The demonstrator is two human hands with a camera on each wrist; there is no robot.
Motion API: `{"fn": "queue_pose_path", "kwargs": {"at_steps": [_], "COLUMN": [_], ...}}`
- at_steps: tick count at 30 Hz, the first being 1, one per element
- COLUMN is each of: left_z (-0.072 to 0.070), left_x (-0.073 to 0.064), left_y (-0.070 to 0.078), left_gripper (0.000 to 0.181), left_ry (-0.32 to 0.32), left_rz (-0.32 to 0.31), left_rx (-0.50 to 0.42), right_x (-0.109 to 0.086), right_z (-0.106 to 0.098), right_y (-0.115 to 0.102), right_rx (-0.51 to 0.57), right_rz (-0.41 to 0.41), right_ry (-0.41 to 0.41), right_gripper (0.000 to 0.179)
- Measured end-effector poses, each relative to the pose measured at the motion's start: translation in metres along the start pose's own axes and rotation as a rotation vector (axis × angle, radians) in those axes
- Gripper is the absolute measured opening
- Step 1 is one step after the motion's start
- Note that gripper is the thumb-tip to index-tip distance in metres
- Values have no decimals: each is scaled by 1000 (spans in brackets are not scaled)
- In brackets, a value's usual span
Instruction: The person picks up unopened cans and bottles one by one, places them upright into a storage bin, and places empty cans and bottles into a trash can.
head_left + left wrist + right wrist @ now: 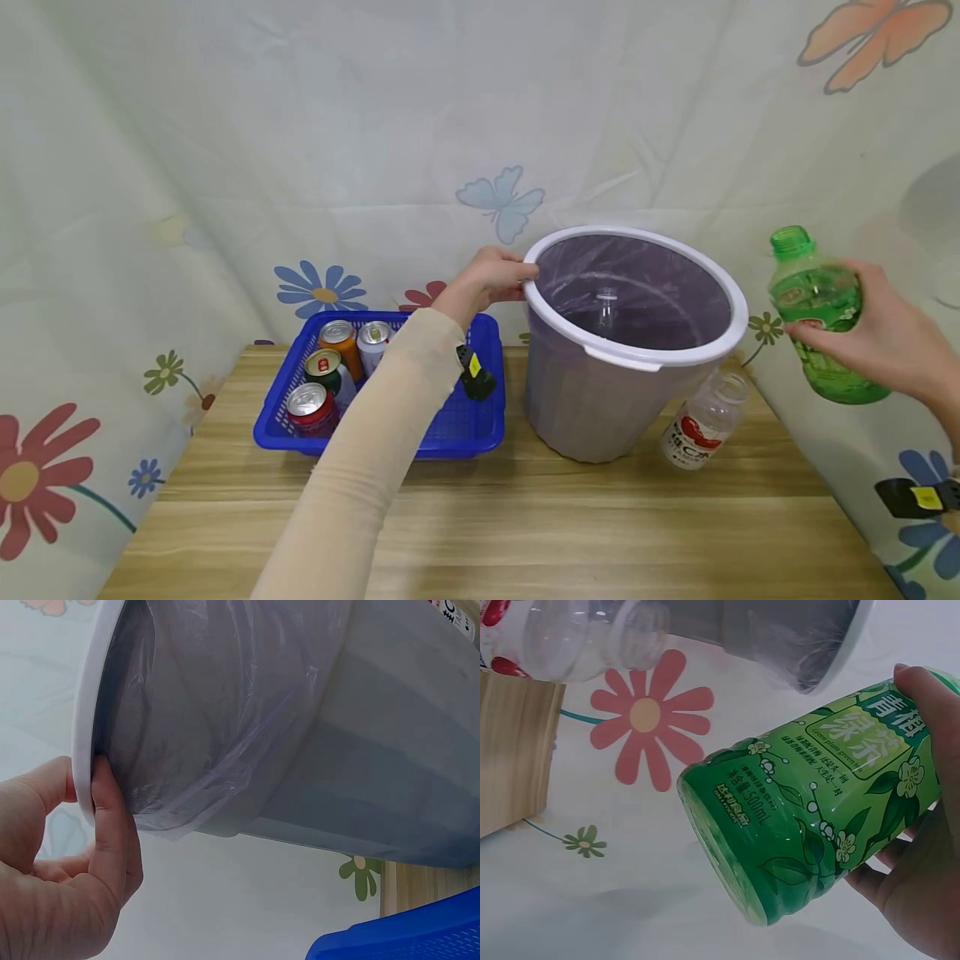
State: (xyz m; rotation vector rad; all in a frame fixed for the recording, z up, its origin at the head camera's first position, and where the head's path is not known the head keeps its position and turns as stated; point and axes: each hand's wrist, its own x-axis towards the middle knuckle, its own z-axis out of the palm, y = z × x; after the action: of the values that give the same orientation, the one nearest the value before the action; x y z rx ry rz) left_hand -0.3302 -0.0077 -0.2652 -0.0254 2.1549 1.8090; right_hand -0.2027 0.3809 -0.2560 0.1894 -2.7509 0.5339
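My left hand [491, 283] pinches the white rim of a grey trash bin [581, 417] at its left side, thumb outside and fingers under the lip in the left wrist view. A thin clear bag [225, 750] lines the bin, and inside it a clear bottle [606, 312] shows. To the right of the bin, my right hand [885, 333] grips a green tea bottle [802, 802] round its middle, off the table. The bottle has no cap and leans with its neck to the upper left in the head view.
A blue basket [491, 417] holding several drink cans [309, 402] stands left of the bin, partly behind my left forearm. A clear bottle with a red and white label [697, 429] stands close to the bin's right side on the wooden table [570, 533]. A flowered curtain hangs behind.
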Motion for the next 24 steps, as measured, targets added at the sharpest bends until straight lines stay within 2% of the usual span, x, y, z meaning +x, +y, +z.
{"fn": "queue_pose_path", "kwargs": {"at_steps": [8,12,19,24], "left_z": [1,1,2,2], "left_x": [1,1,2,2], "left_y": [0,0,0,-1], "left_gripper": [29,31,36,34], "left_ry": [-6,-9,-13,-15], "left_rz": [5,3,0,5], "left_rx": [-12,-21,-33,-20], "right_x": [18,29,37,46], "right_z": [-12,-18,-23,-29], "right_y": [-10,-15,-22,-24], "right_rx": [11,24,5,10], "right_rz": [-79,-102,-83,-96], "right_ry": [1,-5,-12,-12], "right_gripper": [85,76,87,84]}}
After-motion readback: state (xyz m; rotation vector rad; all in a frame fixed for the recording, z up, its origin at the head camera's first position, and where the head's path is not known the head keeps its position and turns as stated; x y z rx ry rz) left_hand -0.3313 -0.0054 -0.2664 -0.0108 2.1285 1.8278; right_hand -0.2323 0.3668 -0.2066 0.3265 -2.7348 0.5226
